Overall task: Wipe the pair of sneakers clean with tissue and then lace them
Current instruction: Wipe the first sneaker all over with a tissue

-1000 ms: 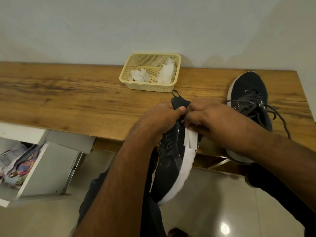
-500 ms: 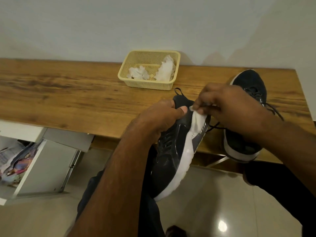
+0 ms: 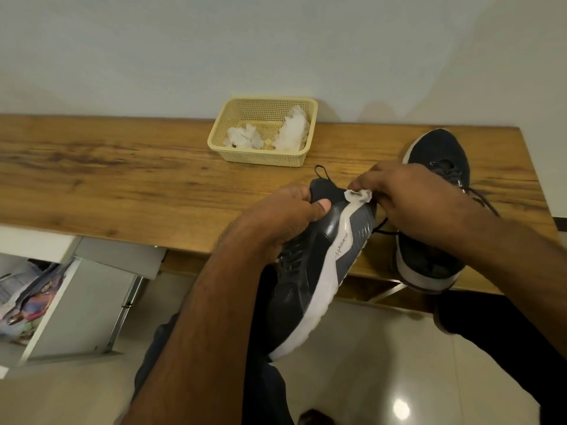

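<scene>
My left hand (image 3: 276,219) grips a black sneaker with a white sole (image 3: 319,271), held on its side over my lap, heel toward the table. My right hand (image 3: 411,194) pinches a small crumpled white tissue (image 3: 358,196) against the heel end of the sole. The second black sneaker (image 3: 435,210) lies on the wooden table (image 3: 122,185) at the right, partly behind my right forearm, its laces trailing loose.
A yellow plastic basket (image 3: 264,157) holding crumpled tissues stands at the back of the table near the wall. An open white drawer (image 3: 61,302) with papers juts out at lower left. Glossy tiled floor lies below.
My right hand has slid the tissue up the sole from the side toward the heel end, baring more of the white sole. The left hand keeps its grip.
</scene>
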